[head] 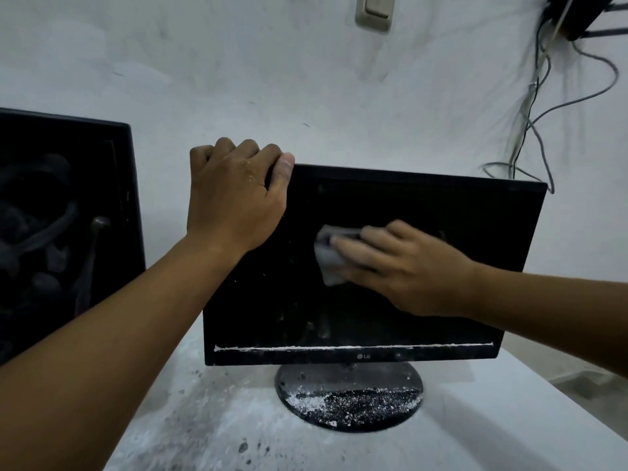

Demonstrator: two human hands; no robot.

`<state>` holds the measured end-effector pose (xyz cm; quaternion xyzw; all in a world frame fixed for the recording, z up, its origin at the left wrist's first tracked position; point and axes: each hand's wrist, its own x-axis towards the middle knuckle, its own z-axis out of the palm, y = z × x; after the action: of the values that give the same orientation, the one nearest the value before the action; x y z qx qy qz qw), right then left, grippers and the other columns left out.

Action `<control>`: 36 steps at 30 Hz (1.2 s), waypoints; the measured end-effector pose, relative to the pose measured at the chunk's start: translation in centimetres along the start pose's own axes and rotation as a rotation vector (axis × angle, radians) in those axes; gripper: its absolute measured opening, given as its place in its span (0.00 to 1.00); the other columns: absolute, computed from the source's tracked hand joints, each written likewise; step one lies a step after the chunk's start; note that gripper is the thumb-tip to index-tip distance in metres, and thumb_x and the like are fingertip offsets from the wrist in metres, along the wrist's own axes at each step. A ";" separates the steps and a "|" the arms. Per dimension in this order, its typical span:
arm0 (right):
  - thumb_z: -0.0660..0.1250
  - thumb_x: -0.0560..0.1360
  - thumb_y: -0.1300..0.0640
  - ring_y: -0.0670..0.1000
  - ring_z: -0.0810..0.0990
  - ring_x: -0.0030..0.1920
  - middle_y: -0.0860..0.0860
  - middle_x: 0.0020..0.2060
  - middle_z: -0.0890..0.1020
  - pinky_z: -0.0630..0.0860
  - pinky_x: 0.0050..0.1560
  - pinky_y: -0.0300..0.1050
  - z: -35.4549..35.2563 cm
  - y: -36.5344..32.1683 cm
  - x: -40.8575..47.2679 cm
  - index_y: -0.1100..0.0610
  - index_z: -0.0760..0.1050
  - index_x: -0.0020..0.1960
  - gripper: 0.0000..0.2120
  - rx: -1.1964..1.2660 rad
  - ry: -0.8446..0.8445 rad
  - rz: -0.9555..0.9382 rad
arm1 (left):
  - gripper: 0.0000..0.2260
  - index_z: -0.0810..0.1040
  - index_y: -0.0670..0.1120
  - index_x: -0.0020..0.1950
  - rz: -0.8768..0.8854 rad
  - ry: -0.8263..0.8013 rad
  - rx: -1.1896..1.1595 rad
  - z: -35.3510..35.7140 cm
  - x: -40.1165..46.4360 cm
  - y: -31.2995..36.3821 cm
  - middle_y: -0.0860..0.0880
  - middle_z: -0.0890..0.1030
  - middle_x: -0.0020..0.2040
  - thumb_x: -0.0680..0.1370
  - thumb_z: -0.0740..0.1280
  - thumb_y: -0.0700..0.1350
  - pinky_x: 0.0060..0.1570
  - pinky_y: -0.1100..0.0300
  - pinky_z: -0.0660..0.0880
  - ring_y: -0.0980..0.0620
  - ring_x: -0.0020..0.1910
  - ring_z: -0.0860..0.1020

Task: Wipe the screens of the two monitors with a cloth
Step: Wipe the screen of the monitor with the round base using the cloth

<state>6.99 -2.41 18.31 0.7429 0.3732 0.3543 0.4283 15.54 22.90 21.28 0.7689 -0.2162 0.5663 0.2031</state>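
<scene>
Wiping of the right monitor (424, 205) is under way. Left hand (234, 195), grip curled, steadies its 10 o'clock corner; right hand (404, 266), fingers flat, presses the cloth (328, 263) mid-screen. Next: sweep toward 6 o'clock residue.

- left hand (234, 195): forearm reaching up and forward, fingers curled over the monitor's (424, 205) top-left corner, thumb on the front bezel
- right hand (407, 266): arm in from the right, palm down, fingers straight, pressing the cloth (328, 260) flat against the screen

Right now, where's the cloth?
In the head view, the cloth lies against the middle of the LG monitor's screen, pressed under the right hand, right of centre.
</scene>
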 end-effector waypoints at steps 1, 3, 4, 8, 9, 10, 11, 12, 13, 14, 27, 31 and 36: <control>0.54 0.82 0.58 0.61 0.76 0.61 0.59 0.73 0.71 0.77 0.51 0.56 0.1 -0.4 -0.5 0.58 0.67 0.74 0.20 -0.003 -0.037 -0.087 | 0.17 0.79 0.48 0.48 0.002 -0.003 0.000 0.0 0.0 0.0 0.49 0.81 0.43 0.85 0.54 0.53 0.51 0.50 0.61 0.44 0.47 0.74; 0.54 0.83 0.58 0.60 0.76 0.62 0.59 0.74 0.69 0.77 0.52 0.56 0.1 -0.1 -0.9 0.57 0.67 0.75 0.20 -0.040 -0.080 -0.196 | 0.17 0.79 0.48 0.49 0.003 -0.004 -0.002 0.0 0.0 0.1 0.49 0.81 0.43 0.85 0.53 0.53 0.51 0.50 0.61 0.44 0.47 0.74; 0.54 0.83 0.58 0.61 0.76 0.62 0.59 0.75 0.69 0.77 0.52 0.56 0.0 0.5 -0.8 0.56 0.67 0.75 0.21 -0.058 -0.066 -0.178 | 0.17 0.79 0.48 0.49 0.000 -0.001 -0.004 -0.1 -0.1 0.1 0.49 0.81 0.43 0.85 0.53 0.53 0.51 0.50 0.61 0.44 0.47 0.74; 0.53 0.78 0.60 0.63 0.73 0.62 0.60 0.75 0.68 0.71 0.52 0.57 -0.5 2.0 1.0 0.55 0.68 0.75 0.25 -0.035 0.056 0.278 | 0.18 0.79 0.47 0.50 0.002 -0.004 -0.010 -0.1 -0.1 0.1 0.48 0.81 0.43 0.85 0.53 0.53 0.51 0.50 0.61 0.44 0.47 0.74; 0.53 0.78 0.60 0.63 0.72 0.62 0.60 0.75 0.68 0.70 0.52 0.57 -0.4 1.7 1.1 0.56 0.68 0.75 0.26 -0.020 0.063 0.317 | 0.18 0.79 0.47 0.50 0.000 -0.007 -0.014 -0.1 -0.1 0.1 0.48 0.81 0.44 0.85 0.53 0.53 0.51 0.50 0.61 0.44 0.47 0.74; 0.55 0.78 0.59 0.63 0.72 0.62 0.60 0.75 0.67 0.70 0.52 0.57 -0.2 0.9 1.0 0.56 0.68 0.74 0.25 -0.012 0.065 0.293 | 0.18 0.79 0.47 0.50 -0.003 -0.011 -0.014 -0.1 -0.1 0.1 0.48 0.81 0.44 0.85 0.53 0.53 0.51 0.50 0.61 0.44 0.47 0.74; 0.57 0.78 0.59 0.63 0.72 0.61 0.61 0.74 0.67 0.71 0.52 0.57 0.3 -0.1 0.6 0.57 0.68 0.73 0.23 -0.006 0.058 0.220 | 0.18 0.79 0.47 0.50 -0.005 -0.014 -0.010 -0.2 -0.1 0.0 0.48 0.81 0.44 0.85 0.53 0.53 0.51 0.50 0.61 0.44 0.48 0.74; 0.58 0.79 0.58 0.63 0.73 0.61 0.60 0.74 0.68 0.73 0.52 0.56 0.8 -1.2 -0.1 0.57 0.68 0.72 0.21 0.000 0.039 0.117 | 0.18 0.79 0.48 0.50 -0.006 -0.016 -0.008 -0.1 -0.1 0.0 0.49 0.81 0.44 0.85 0.53 0.53 0.52 0.50 0.61 0.44 0.48 0.74; 0.58 0.81 0.57 0.63 0.74 0.61 0.60 0.73 0.68 0.74 0.52 0.56 1.2 -2.2 -0.9 0.56 0.69 0.72 0.20 0.004 0.003 0.002 | 0.18 0.79 0.48 0.50 -0.005 -0.016 -0.010 -0.1 -0.1 0.0 0.49 0.81 0.43 0.85 0.53 0.53 0.52 0.50 0.61 0.44 0.48 0.74; 0.59 0.82 0.56 0.61 0.74 0.62 0.59 0.74 0.68 0.75 0.53 0.55 1.4 -3.2 -1.6 0.56 0.69 0.73 0.20 0.003 -0.046 -0.109 | 0.18 0.79 0.48 0.50 -0.004 -0.017 -0.012 -0.2 -0.2 0.0 0.49 0.81 0.43 0.85 0.53 0.53 0.52 0.50 0.61 0.44 0.48 0.74; 0.56 0.81 0.57 0.62 0.73 0.62 0.59 0.74 0.67 0.73 0.49 0.54 2.1 -4.7 -1.6 0.54 0.66 0.74 0.22 0.031 -0.019 0.010 | 0.18 0.80 0.47 0.51 -0.008 -0.011 -0.012 0.0 -0.2 0.0 0.48 0.81 0.45 0.85 0.53 0.54 0.53 0.49 0.61 0.44 0.49 0.74; 0.58 0.81 0.56 0.58 0.73 0.62 0.57 0.75 0.67 0.75 0.50 0.51 2.1 -4.9 -2.3 0.54 0.62 0.77 0.24 -0.025 -0.133 -0.263 | 0.18 0.80 0.47 0.51 -0.003 -0.002 -0.020 -0.1 -0.2 0.1 0.48 0.81 0.44 0.85 0.53 0.53 0.53 0.49 0.61 0.44 0.49 0.74; 0.57 0.79 0.59 0.61 0.72 0.61 0.57 0.74 0.69 0.69 0.47 0.54 1.0 -1.8 0.5 0.53 0.69 0.74 0.23 0.037 0.054 0.235 | 0.19 0.79 0.47 0.50 -0.010 0.000 -0.005 0.1 -0.2 0.2 0.47 0.81 0.44 0.85 0.53 0.54 0.54 0.48 0.62 0.42 0.49 0.74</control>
<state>7.60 -1.67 16.42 0.7794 0.3015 0.4148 0.3599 15.43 22.73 21.10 0.7695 -0.2137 0.5647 0.2081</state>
